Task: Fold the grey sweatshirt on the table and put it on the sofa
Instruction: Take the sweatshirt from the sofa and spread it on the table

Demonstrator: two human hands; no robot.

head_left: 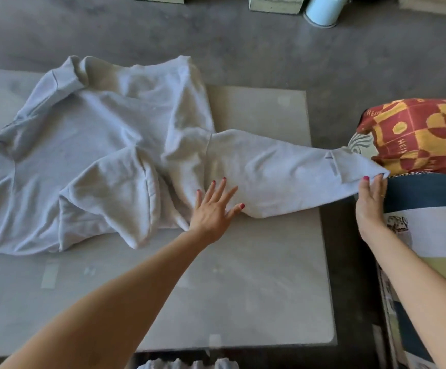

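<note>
The grey sweatshirt [104, 145] lies spread and rumpled over the left and middle of the table [256, 275], its hood bunched near the front. One sleeve stretches out to the right past the table's edge. My left hand [214, 206] lies flat with spread fingers on the base of that sleeve. My right hand [371, 198] pinches the sleeve's cuff at the far right, just over the sofa [429, 235].
A red and yellow patterned cushion [419, 134] lies on the sofa at right, close behind the cuff. On the grey floor beyond the table stand a pale blue bucket [323, 12] and green boxes [275, 4].
</note>
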